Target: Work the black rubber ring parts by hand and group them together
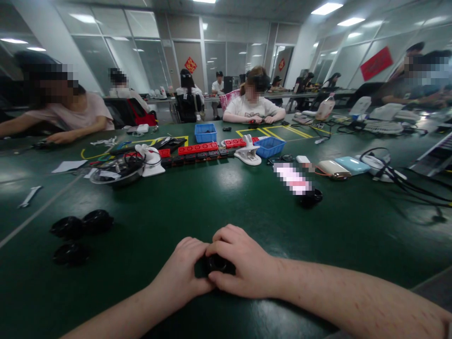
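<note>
Our left grip (184, 267) and right grip (245, 264) clamp a round black part (219, 263); uneven thumb pressure could skid it across the table (169, 202).

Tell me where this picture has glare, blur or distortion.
Head view: glare on the green tabletop beyond the left hand and right hand; little detail in the dark round part between them; back wall soft; pixelation over a bright patch; wide-angle stretch toward the edges.

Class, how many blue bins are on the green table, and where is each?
2. One blue bin stands behind the row of red blocks; the other is just right of the white clip. More may be hidden farther back.
</note>
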`<state>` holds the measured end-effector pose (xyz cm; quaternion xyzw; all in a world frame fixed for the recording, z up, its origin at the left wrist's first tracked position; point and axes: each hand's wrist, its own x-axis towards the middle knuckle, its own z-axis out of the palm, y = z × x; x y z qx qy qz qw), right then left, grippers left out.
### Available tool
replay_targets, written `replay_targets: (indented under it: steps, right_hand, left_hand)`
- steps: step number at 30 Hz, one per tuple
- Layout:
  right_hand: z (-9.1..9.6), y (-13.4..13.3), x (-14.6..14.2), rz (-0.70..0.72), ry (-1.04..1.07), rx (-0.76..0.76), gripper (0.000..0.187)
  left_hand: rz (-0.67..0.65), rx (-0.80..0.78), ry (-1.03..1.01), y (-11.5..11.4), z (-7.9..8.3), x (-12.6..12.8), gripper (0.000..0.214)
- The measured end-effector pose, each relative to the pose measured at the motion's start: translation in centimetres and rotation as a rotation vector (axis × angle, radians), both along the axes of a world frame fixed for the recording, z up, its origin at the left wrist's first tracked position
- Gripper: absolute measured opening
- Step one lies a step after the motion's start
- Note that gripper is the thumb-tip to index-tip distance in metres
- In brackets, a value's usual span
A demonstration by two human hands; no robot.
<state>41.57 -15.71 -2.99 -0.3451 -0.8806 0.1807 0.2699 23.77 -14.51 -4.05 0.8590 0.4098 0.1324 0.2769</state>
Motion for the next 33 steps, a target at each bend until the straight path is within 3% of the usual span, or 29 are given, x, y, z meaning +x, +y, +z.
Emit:
replay_targets:
  steps: [9, 13, 18, 22, 27, 30, 33]
  right_hand:
    - [0.9, 0.3, 0.4, 0.28, 0.041, 0.009, 0.025]
    - [0.8, 0.3, 0.3, 0.362, 0.08, 0.023, 0.025]
    - [0.5, 0.2, 0.3, 0.266, 0.126, 0.042, 0.033]
    - [-0.1, 0.2, 0.2, 0.15, 0.142, 0.038, 0.053]
    - [-0.7, 0.2, -0.2, 0.053, 0.048, 0.012, 0.055]
    - [-0.8, 0.1, -0.4, 0.072, 0.043, 0.011, 0.046]
    - [-0.5, 0.1, -0.3, 0.108, 0.069, 0.016, 0.037]
  left_hand:
    - [-0.193, 0.016, -0.06, 1.0, 0.0, -0.5, 0.019]
    - [-0.23, 0.023, -0.045, 1.1, -0.2, -0.8, 0.03]
    - [-0.095, 0.064, 0.001, -0.2, -0.4, -0.4, 0.067]
    - [-0.005, 0.142, 0.003, -1.4, -1.3, 0.1, 0.074]
    - [-0.007, 0.202, -0.005, -1.4, -1.6, 0.3, 0.053]
    - [0.017, 0.175, 0.043, -1.0, -1.2, 0.5, 0.03]
    - [0.007, 0.109, 0.03, -0.5, -1.1, 0.3, 0.026]
